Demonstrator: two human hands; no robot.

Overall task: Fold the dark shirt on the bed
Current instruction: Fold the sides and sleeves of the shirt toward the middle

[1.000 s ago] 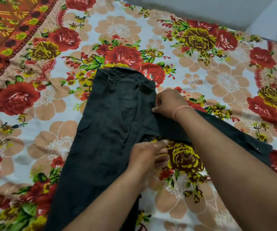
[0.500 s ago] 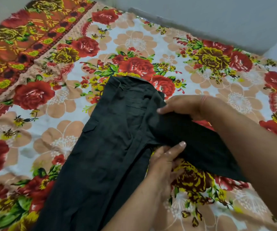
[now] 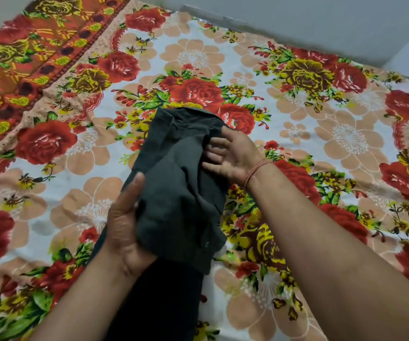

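Dark grey cloth is gathered under both hands at mid-frame. Left hand (image 3: 127, 222) clasps the near left edge of the folded sleeve, thumb lying on top of the cloth and pointing away from the person, the fingers hidden beneath. Right hand (image 3: 233, 156) rests at the far right edge of the garment, palm turned up and toward the left, fingers loosely curled with their tips touching the fabric; whether they pinch it cannot be told. A thin reddish thread band (image 3: 256, 169) circles the right wrist.

The dark shirt (image 3: 178, 193) lies lengthwise on the bed, collar end away from the person, its sleeve laid across the body in a rumpled layer. One small dark button (image 3: 207, 244) shows near the lower right corner of that layer. The lower part of the shirt runs between the forearms toward the bottom of the frame.

Under it spreads a floral bedsheet (image 3: 321, 143), red roses and peach blossoms on white, with an orange patterned border (image 3: 14, 70) at the far left. A pale grey wall (image 3: 297, 16) bounds the far side.
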